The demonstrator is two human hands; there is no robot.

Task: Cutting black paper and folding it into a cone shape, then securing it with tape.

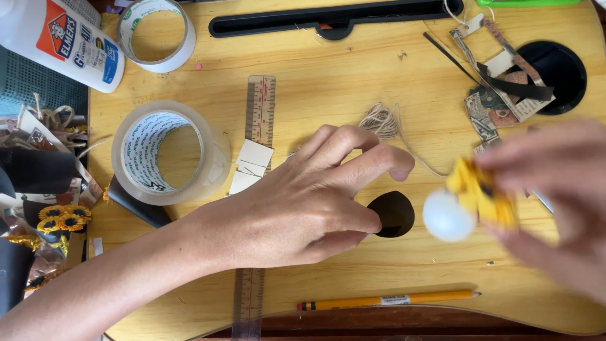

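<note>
Black paper piece [392,213] pinched by left fingers [353,221].

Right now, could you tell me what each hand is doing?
Left hand: pinching a black paper piece.
Right hand: blurred, holding a yellow flower with a white ball.
</note>
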